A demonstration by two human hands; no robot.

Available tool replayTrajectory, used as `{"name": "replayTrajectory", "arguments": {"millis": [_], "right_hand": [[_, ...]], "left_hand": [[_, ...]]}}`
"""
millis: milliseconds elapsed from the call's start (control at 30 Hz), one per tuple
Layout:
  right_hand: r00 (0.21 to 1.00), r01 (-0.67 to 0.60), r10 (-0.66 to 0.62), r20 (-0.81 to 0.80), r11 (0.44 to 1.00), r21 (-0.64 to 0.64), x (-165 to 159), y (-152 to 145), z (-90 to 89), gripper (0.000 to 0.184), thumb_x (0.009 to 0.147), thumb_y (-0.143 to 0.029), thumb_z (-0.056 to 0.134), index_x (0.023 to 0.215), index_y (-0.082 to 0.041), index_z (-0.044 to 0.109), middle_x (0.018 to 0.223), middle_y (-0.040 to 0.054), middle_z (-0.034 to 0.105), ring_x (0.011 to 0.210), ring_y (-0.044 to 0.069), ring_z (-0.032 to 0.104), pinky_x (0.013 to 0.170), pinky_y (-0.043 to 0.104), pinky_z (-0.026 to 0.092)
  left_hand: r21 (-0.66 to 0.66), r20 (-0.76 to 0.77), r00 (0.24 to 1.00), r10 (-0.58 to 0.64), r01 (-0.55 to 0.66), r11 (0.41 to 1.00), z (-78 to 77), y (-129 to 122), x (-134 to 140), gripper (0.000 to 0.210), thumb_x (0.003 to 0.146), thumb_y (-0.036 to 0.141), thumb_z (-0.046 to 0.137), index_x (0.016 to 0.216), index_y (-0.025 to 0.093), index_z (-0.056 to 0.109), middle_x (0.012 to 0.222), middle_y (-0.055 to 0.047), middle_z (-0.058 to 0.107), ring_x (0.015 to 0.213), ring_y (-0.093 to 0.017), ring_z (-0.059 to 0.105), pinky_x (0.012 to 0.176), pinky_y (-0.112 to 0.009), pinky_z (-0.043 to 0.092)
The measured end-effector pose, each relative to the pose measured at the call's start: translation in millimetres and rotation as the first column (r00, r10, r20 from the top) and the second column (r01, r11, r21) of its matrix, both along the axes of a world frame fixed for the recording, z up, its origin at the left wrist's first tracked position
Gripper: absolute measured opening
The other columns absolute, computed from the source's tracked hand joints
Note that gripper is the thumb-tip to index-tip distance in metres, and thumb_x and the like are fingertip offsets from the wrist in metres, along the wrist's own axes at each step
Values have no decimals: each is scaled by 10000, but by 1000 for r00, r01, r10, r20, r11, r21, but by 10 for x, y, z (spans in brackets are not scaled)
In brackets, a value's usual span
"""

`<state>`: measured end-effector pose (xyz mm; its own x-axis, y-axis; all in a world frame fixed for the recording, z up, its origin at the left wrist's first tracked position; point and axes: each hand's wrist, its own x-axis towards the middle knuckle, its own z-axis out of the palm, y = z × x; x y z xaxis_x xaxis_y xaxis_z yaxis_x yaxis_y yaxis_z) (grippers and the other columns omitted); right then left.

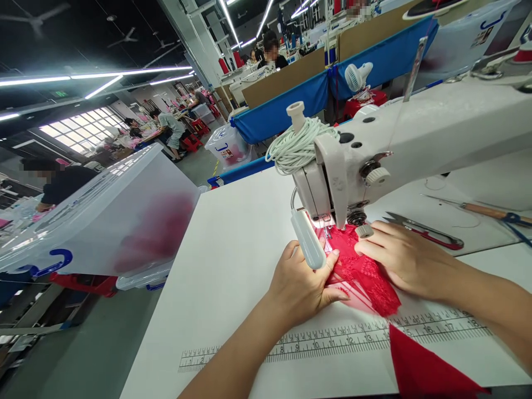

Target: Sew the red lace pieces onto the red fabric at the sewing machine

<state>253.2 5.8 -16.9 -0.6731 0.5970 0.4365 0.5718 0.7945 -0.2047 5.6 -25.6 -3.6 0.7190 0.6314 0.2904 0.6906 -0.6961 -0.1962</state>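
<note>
A piece of red lace fabric [366, 271] lies on the white table under the needle area of a sewing machine [399, 127]. My left hand [301, 282] grips its left edge, thumb on top, with some fingers hidden behind the grey-white lamp [308, 238] hanging from the machine head. On the other side, my right hand [407, 257] presses and holds the lace with bent fingers close to the presser foot [328, 231]. A red fabric piece [428, 366] hangs over the table's front edge, below the printed ruler [332, 342].
Thread snips [436, 235] and a wooden-handled awl [490, 211] lie right of the machine. A bundle of pale cord [301, 145] sits on the machine head. Translucent bins [137, 205] stand at left. Other people work at machines behind.
</note>
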Motion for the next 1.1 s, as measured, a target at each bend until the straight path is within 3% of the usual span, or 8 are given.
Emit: {"name": "replayTrajectory", "arguments": {"millis": [200,667,800,900,1000,1100], "right_hand": [[1000,24,-24,-4,1000,7,-17,15,-1,271,763,28,366,738,-195,518,743,50,504,732,208,418,640,316,319],[999,38,-38,6,999,7,-27,24,-2,287,817,30,349,753,-185,528,766,50,503,745,200,435,642,318,340],[1000,-4,4,6,1000,9,2,24,24,353,828,21,343,930,-170,622,841,72,575,791,215,496,673,336,393],[998,-68,68,17,998,6,36,9,63,420,807,27,362,1038,-188,639,948,81,617,850,219,539,711,350,427],[992,-126,126,9,992,-11,68,-24,112,434,736,32,401,993,-213,651,1108,85,631,954,235,556,777,376,448],[985,-168,172,29,979,-114,101,-67,163,442,705,-11,453,1029,-238,649,1165,65,627,946,231,578,790,374,463]], "left_hand": [[-7,13,1000,10,-10,1000,6,41,10,701,945,694,310,1306,169,603,1101,-125,698,953,-255,574,943,-437,426],[15,69,997,-32,31,999,1,134,-53,689,992,637,174,1269,189,620,1175,-93,695,1013,-250,583,1028,-468,365],[56,57,997,-58,54,997,11,125,-61,649,990,637,248,1264,173,610,1169,-112,690,1000,-255,594,1024,-473,354],[49,10,994,-104,104,993,108,45,-23,596,981,629,334,1219,158,609,1106,-116,693,922,-245,613,935,-449,396],[-31,-50,985,-163,162,986,227,-74,58,472,963,577,451,1080,151,616,874,-46,660,745,-183,588,707,-346,413],[11,-44,984,-170,171,985,264,-162,136,221,959,308,507,801,167,567,648,21,509,585,-139,483,551,-300,331]]}}
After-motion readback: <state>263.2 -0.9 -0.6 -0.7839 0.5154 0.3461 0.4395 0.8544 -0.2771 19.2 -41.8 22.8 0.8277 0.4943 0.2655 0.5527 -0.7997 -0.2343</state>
